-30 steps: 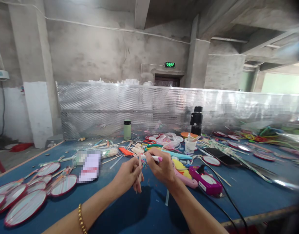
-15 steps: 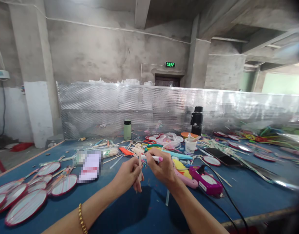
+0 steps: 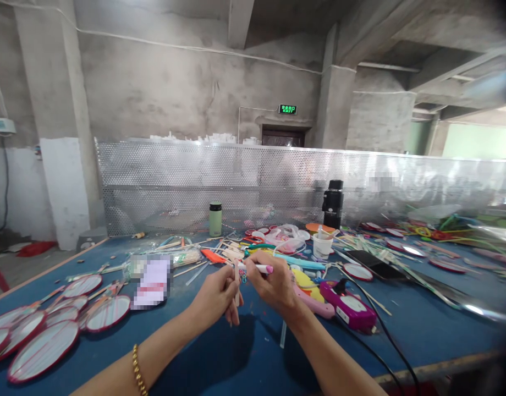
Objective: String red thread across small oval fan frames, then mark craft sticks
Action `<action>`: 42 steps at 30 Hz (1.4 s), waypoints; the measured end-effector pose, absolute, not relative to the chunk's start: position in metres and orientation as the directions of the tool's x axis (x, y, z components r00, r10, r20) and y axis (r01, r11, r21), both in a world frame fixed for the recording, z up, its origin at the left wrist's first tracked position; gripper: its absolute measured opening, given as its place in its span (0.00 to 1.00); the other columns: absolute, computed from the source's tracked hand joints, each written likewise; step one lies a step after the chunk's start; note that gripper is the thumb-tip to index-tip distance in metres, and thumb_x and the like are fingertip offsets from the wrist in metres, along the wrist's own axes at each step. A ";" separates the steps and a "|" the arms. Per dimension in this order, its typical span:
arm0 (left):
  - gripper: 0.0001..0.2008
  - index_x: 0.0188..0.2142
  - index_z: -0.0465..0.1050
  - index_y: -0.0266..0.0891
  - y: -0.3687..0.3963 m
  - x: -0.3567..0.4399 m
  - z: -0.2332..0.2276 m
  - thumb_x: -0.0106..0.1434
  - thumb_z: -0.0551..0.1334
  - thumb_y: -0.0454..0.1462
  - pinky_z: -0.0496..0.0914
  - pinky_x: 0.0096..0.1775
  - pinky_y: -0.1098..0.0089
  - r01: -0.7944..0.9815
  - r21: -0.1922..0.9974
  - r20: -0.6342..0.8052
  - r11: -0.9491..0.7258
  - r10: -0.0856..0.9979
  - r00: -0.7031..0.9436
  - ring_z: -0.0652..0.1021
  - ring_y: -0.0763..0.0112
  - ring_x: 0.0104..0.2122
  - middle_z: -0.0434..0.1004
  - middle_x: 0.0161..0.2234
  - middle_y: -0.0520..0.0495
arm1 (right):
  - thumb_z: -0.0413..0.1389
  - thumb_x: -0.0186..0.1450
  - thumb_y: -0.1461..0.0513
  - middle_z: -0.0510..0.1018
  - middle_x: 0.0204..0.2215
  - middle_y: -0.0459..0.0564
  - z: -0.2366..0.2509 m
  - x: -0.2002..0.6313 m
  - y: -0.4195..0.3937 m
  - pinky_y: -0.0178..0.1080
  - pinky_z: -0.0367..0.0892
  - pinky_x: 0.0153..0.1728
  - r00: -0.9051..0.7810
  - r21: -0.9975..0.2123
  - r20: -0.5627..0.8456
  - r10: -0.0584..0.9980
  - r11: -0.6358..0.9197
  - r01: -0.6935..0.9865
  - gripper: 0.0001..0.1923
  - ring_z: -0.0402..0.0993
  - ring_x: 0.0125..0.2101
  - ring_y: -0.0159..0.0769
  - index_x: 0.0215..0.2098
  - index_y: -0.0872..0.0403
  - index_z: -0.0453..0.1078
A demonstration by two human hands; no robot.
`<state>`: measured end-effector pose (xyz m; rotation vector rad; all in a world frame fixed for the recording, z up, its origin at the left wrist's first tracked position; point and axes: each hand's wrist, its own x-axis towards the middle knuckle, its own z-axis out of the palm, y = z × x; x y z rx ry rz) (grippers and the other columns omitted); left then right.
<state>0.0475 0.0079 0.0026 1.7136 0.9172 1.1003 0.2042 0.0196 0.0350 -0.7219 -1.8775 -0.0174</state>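
Bare concrete walls and a perforated metal screen stand behind a blue worktop [image 3: 220,357] strewn with craft pieces. Over its middle, the left hand [image 3: 215,298] has its grip clamped on a thin wooden stick [image 3: 237,283], held nearly upright. The right hand [image 3: 275,282] meets it from the other side, its grip closed on a white pen with a pink cap [image 3: 259,268], which lies level with its tip at the top of the stick. Something small and many-coloured sits at that meeting point; what it is cannot be told.

Just right of the right hand lie a pink tool [image 3: 314,305] and a magenta device [image 3: 349,309] with a black cable. Farther back, a white cup [image 3: 322,246] holds a few sticks. A green flask [image 3: 215,219] and a black flask [image 3: 334,204] stand shut near the screen, so their contents are hidden. Clear bags [image 3: 286,236] beside the cup hold pinkish pieces. Round red-rimmed fans [image 3: 42,352] lie at the far left.

Since half a second ago, both hands have held their place, and nothing on the worktop has shifted.
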 end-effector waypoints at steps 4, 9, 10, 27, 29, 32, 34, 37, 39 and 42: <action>0.14 0.31 0.57 0.42 0.009 0.047 0.002 0.65 0.55 0.47 0.62 0.15 0.77 0.126 0.930 0.286 -0.344 0.896 0.339 0.74 0.72 0.12 0.73 0.17 0.54 | 0.49 0.66 0.62 0.66 0.17 0.42 0.035 0.204 0.020 0.33 0.55 0.24 -0.227 -0.318 0.855 0.466 0.818 0.479 0.15 0.58 0.19 0.27 0.22 0.54 0.65; 0.13 0.31 0.56 0.42 0.008 0.047 0.002 0.65 0.55 0.47 0.62 0.15 0.77 0.138 0.927 0.286 -0.349 0.894 0.344 0.75 0.71 0.12 0.72 0.17 0.54 | 0.49 0.66 0.62 0.68 0.19 0.43 0.035 0.204 0.020 0.33 0.56 0.25 -0.239 -0.324 0.847 0.475 0.818 0.475 0.15 0.61 0.20 0.28 0.22 0.54 0.65; 0.13 0.31 0.56 0.42 0.008 0.048 0.002 0.65 0.55 0.47 0.62 0.15 0.77 0.140 0.926 0.286 -0.350 0.895 0.342 0.74 0.72 0.12 0.72 0.17 0.54 | 0.49 0.66 0.63 0.68 0.19 0.43 0.035 0.204 0.020 0.32 0.56 0.25 -0.244 -0.326 0.844 0.479 0.817 0.475 0.15 0.61 0.21 0.28 0.22 0.54 0.65; 0.13 0.31 0.56 0.42 0.008 0.047 0.001 0.65 0.55 0.46 0.63 0.14 0.78 0.141 0.922 0.292 -0.360 0.888 0.356 0.75 0.72 0.12 0.73 0.17 0.53 | 0.49 0.66 0.62 0.71 0.20 0.44 0.035 0.204 0.020 0.33 0.57 0.25 -0.207 -0.328 0.860 0.467 0.815 0.477 0.14 0.62 0.20 0.28 0.24 0.55 0.68; 0.13 0.31 0.56 0.42 0.009 0.047 0.000 0.65 0.55 0.46 0.63 0.15 0.78 0.143 0.921 0.294 -0.362 0.888 0.355 0.74 0.72 0.12 0.73 0.17 0.53 | 0.49 0.66 0.62 0.72 0.20 0.44 0.035 0.204 0.020 0.33 0.57 0.26 -0.214 -0.333 0.849 0.482 0.805 0.491 0.14 0.63 0.21 0.28 0.24 0.55 0.68; 0.13 0.31 0.56 0.42 0.009 0.047 -0.001 0.65 0.55 0.46 0.63 0.15 0.77 0.135 0.925 0.290 -0.355 0.890 0.353 0.75 0.72 0.12 0.73 0.17 0.54 | 0.49 0.67 0.62 0.71 0.20 0.44 0.036 0.204 0.019 0.33 0.57 0.25 -0.217 -0.336 0.848 0.483 0.808 0.484 0.14 0.62 0.21 0.28 0.24 0.55 0.68; 0.12 0.31 0.56 0.42 0.009 0.047 -0.001 0.65 0.55 0.45 0.63 0.14 0.78 0.133 0.924 0.294 -0.359 0.888 0.354 0.75 0.71 0.13 0.73 0.18 0.54 | 0.49 0.67 0.62 0.71 0.20 0.44 0.036 0.204 0.019 0.33 0.58 0.26 -0.215 -0.329 0.857 0.469 0.818 0.473 0.14 0.62 0.21 0.28 0.24 0.54 0.68; 0.12 0.31 0.56 0.42 0.009 0.047 -0.001 0.65 0.55 0.45 0.62 0.14 0.78 0.138 0.921 0.297 -0.363 0.887 0.353 0.75 0.72 0.12 0.72 0.17 0.55 | 0.49 0.66 0.62 0.71 0.20 0.44 0.036 0.204 0.019 0.33 0.58 0.26 -0.220 -0.334 0.853 0.474 0.818 0.468 0.13 0.63 0.21 0.29 0.24 0.54 0.68; 0.12 0.31 0.56 0.42 0.009 0.047 -0.001 0.65 0.55 0.46 0.61 0.15 0.78 0.141 0.922 0.292 -0.359 0.888 0.354 0.75 0.72 0.12 0.73 0.17 0.55 | 0.49 0.66 0.63 0.72 0.20 0.44 0.036 0.204 0.019 0.33 0.58 0.26 -0.219 -0.343 0.846 0.486 0.811 0.474 0.13 0.63 0.21 0.29 0.24 0.54 0.68; 0.12 0.32 0.56 0.42 0.008 0.047 -0.001 0.65 0.55 0.45 0.61 0.15 0.78 0.146 0.921 0.290 -0.360 0.888 0.357 0.77 0.71 0.14 0.75 0.19 0.53 | 0.49 0.66 0.63 0.72 0.21 0.45 0.036 0.204 0.019 0.33 0.60 0.27 -0.198 -0.350 0.854 0.482 0.811 0.469 0.13 0.64 0.22 0.29 0.24 0.54 0.68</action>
